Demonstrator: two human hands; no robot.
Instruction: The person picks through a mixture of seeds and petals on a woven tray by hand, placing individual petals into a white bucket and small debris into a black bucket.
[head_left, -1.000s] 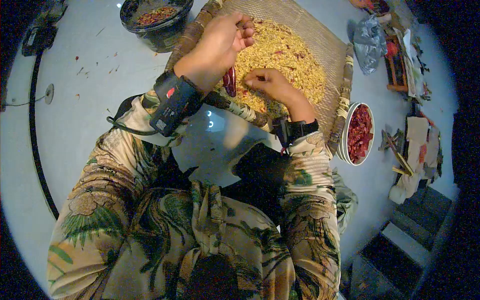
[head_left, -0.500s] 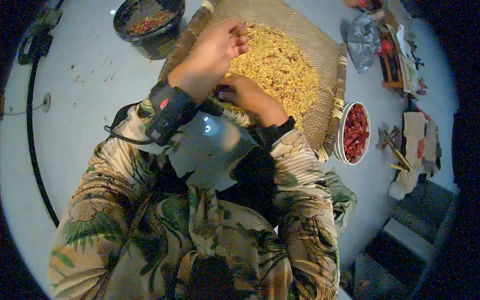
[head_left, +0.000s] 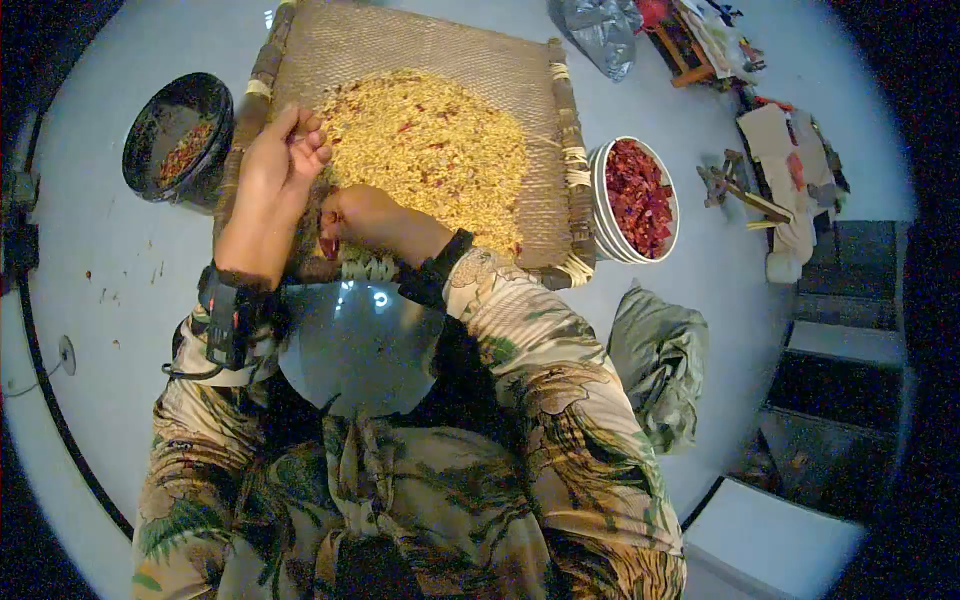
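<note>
My left hand (head_left: 280, 170) is over the left side of a woven tray (head_left: 400, 40), palm turned up and fingers curled in; whatever they hold is hidden. Below it, my right hand (head_left: 375, 222) is closed near the tray's front edge, with a dark red dried chili piece (head_left: 328, 243) showing under its fingers. Just beyond both hands spreads a heap of yellow chili seeds (head_left: 430, 140) flecked with red bits.
A white bucket (head_left: 640, 200) of red chili pieces stands right of the tray. On the left is a black bucket (head_left: 175, 140) with mixed scraps. A green-grey cloth bundle (head_left: 655, 365) lies at right, and a grey plastic bag (head_left: 600, 35) lies at the back.
My view has swung right, so the tray and buckets appear further left. My hands have moved apart from their crossed position, and red chili now shows at my right fingers.
</note>
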